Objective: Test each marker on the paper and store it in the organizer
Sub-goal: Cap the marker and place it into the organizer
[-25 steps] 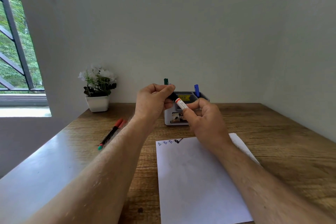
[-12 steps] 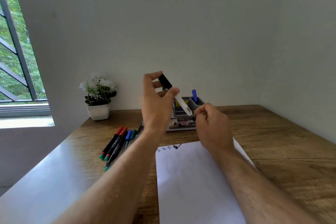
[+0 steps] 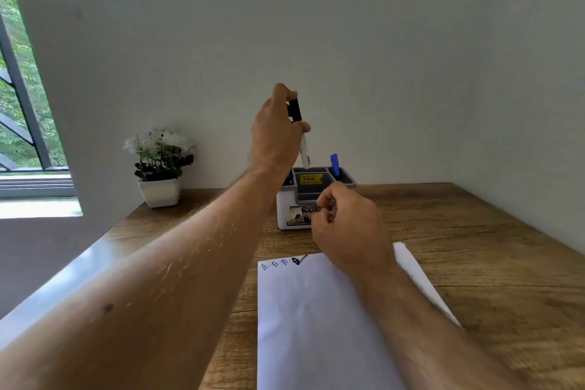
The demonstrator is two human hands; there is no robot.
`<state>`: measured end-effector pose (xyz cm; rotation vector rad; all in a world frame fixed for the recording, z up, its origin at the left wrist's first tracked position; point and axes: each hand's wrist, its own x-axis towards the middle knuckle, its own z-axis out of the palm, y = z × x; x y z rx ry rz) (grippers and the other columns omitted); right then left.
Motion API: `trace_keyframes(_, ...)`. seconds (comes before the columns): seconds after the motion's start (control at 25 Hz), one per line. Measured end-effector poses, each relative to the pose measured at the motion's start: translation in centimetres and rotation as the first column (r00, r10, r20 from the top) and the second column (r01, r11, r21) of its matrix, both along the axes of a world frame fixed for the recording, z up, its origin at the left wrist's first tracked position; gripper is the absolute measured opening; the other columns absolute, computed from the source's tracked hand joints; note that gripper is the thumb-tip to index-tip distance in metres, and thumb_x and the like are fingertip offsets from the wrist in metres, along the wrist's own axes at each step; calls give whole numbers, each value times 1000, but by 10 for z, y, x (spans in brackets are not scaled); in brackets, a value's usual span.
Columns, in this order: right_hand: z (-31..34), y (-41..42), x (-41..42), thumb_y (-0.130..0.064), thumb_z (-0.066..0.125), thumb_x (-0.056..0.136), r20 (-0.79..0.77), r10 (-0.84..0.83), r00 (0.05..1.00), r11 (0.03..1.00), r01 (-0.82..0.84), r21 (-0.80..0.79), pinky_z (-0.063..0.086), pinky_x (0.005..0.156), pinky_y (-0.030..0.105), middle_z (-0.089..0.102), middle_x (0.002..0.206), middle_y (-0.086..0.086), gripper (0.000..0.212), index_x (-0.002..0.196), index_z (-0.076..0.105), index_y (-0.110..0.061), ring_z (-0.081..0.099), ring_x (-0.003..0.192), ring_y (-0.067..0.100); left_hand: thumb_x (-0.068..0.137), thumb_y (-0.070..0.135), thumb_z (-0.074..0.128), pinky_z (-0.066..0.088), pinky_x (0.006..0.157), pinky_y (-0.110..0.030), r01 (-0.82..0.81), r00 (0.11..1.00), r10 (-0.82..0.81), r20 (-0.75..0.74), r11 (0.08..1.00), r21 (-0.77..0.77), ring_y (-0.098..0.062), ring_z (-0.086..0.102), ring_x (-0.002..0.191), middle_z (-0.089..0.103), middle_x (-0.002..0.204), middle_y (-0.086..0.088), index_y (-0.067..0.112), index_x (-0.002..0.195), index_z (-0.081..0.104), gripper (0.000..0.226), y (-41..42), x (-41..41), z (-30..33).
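Wood table (image 3: 474, 263) holds a paper (image 3: 316, 326) just in front of the organizer (image 3: 316, 196). Left hand (image 3: 277, 133) pinches a black marker (image 3: 300, 133) upright right above the organizer. Right hand (image 3: 348, 228) curls loosely, holding nothing clear. Storing step: next, lower the marker straight into a slot.

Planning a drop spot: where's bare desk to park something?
Free: wooden desk right of the white paper sheet, toward the wall; also between the white potted plant and grey-white organizer. Crowded: in front of the organizer, where the right hand hovers.
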<state>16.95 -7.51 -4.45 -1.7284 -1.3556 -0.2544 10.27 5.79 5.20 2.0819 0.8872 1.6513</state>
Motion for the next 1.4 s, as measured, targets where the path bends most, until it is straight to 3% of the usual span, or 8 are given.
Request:
trace_keyframes(0.12,0,0,-1,-21,55,92,32,10,999,999,-9,-32,51,61,20,63,83,-7,7,91,54,-28,61,75,8,90,10,68,51,64,-25,-69,984,58,-166,996,-63,-7,62,73,65,104,-3,25,120,49,38,14,5,-8)
trace_keyframes(0.24,0,0,-2,-26,57,91,29,18,999,999,-17,-44,53,63,23,62,85,-8,3,92,55,-28,60,76,8,89,13,69,58,74,-41,-91,959,54,-277,989,-120,-18,65,80,67,91,-1,28,119,51,38,19,7,-19)
trace_keyframes(0.32,0,0,-1,-26,58,91,20,20,1000,999,-19,-49,54,64,23,62,86,-8,4,93,55,-28,60,77,8,92,13,66,57,71,-37,-102,953,55,-297,984,-145,-14,64,78,69,88,2,28,120,55,33,20,5,-22)
trace_keyframes(0.52,0,2,-1,-25,57,93,13,47,999,996,-46,-75,50,67,19,64,92,-7,4,97,57,-27,60,82,8,94,16,67,48,69,-27,-181,901,119,-418,977,-110,-5,52,69,70,110,-7,21,129,61,35,20,5,-16)
trace_keyframes(0.76,0,2,0,-25,57,91,-3,66,998,995,-66,-70,53,65,23,64,88,-7,4,95,57,-27,61,78,8,91,21,70,50,85,-37,-242,854,188,-484,969,-51,-26,61,113,61,130,-12,20,141,51,53,18,1,-12)
trace_keyframes(1.04,0,2,2,-25,60,92,-26,79,997,994,-81,-75,52,63,20,63,85,-8,5,93,55,-28,61,74,7,85,18,76,56,74,-30,-292,907,237,-348,949,-114,-21,70,85,72,100,-7,11,103,71,20,0,-27,-11)
trace_keyframes(1.2,2,-2,3,-24,62,91,-42,56,998,997,-58,-49,48,57,18,60,75,-11,7,90,57,-28,58,67,4,75,25,84,62,73,-38,-359,870,241,-431,908,-218,-21,72,75,75,82,-6,11,87,74,21,-8,-55,-23)
trace_keyframes(1.4,1,-5,5,-21,64,87,-45,55,997,998,-57,-22,43,52,20,58,69,-11,6,89,61,-26,56,61,5,77,17,79,60,73,-38,-473,783,307,-541,859,-197,-26,69,79,73,85,-8,15,84,73,10,-12,-81,-55)
